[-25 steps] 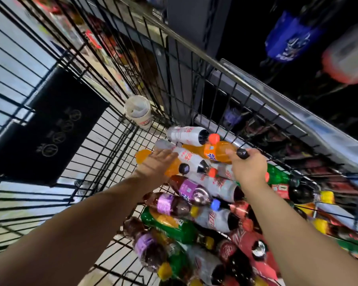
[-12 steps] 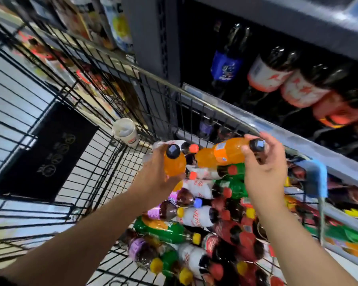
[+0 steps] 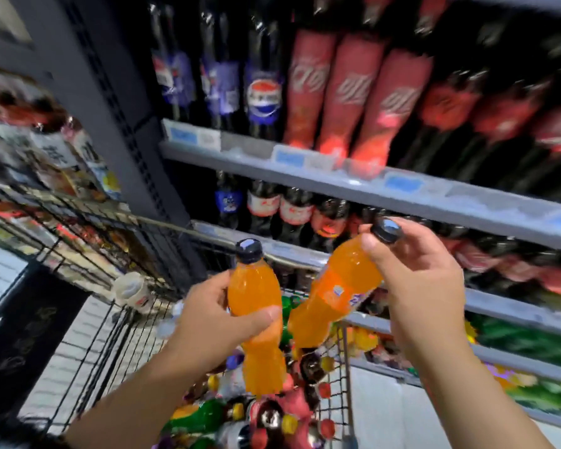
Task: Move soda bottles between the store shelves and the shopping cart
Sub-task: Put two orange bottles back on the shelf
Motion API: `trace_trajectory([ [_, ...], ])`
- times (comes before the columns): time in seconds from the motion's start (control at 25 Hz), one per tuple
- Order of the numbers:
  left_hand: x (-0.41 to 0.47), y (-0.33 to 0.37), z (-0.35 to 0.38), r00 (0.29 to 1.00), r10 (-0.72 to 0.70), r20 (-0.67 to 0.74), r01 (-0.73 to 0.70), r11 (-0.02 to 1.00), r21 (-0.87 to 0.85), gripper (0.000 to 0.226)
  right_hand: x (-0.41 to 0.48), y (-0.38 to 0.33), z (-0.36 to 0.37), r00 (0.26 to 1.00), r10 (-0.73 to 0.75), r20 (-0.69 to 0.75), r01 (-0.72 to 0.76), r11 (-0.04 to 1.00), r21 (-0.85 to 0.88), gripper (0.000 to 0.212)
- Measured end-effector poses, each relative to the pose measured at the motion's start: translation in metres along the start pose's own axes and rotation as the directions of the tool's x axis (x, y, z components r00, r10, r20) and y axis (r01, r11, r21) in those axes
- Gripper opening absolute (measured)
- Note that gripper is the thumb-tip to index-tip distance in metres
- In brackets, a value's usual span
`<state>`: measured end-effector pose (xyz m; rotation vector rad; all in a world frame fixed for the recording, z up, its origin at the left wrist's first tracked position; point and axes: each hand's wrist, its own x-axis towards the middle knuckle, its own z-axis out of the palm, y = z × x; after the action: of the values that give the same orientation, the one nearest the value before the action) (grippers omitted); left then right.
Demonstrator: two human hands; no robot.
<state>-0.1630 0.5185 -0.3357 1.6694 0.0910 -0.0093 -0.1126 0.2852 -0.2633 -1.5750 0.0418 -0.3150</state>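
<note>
Bottles first: two orange ones, one in each hand, both held above the cart. My left hand (image 3: 214, 315) wraps the middle of the left bottle (image 3: 253, 293), fingers and thumb curled round it, cap up. My right hand (image 3: 425, 286) grips the right bottle (image 3: 340, 286) at its neck just under the black cap, body slanting down toward the other. Whether the two touch I can't tell.

Under them the cart (image 3: 282, 254) holds a heap (image 3: 266, 413) of mixed sodas, so I judge most of the moving is left, with this pair likely headed for the shelves. A white cup (image 3: 133, 291) sits at the cart's far corner.

Beyond, grey shelves (image 3: 305, 171) carry rows of colas (image 3: 350, 92), all blurred.
</note>
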Motion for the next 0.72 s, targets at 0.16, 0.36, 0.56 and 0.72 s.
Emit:
trace_trajectory([
  [0.16,-0.011,0.072,0.058,0.935,0.076,0.347,-0.038,0.993,-0.113,0.054,0.000,-0.059,-0.062,0.993,-0.112,-0.033,0.112,0.994,0.015,0.020],
  [0.36,-0.048,0.138,0.152,0.750,0.060,0.659,-0.032,0.998,-0.054,0.100,-0.010,-0.118,-0.157,0.980,-0.199,-0.019,0.198,0.980,-0.016,0.020],
  [0.56,-0.086,0.172,0.258,0.698,0.105,0.709,-0.048,0.994,-0.100,0.080,-0.011,-0.152,-0.260,0.961,-0.205,-0.184,0.202,0.979,-0.032,0.022],
  [0.72,-0.105,0.190,0.333,0.694,0.174,0.698,-0.061,0.981,-0.184,0.095,-0.012,-0.172,-0.335,0.961,-0.162,-0.226,0.180,0.982,0.060,0.026],
])
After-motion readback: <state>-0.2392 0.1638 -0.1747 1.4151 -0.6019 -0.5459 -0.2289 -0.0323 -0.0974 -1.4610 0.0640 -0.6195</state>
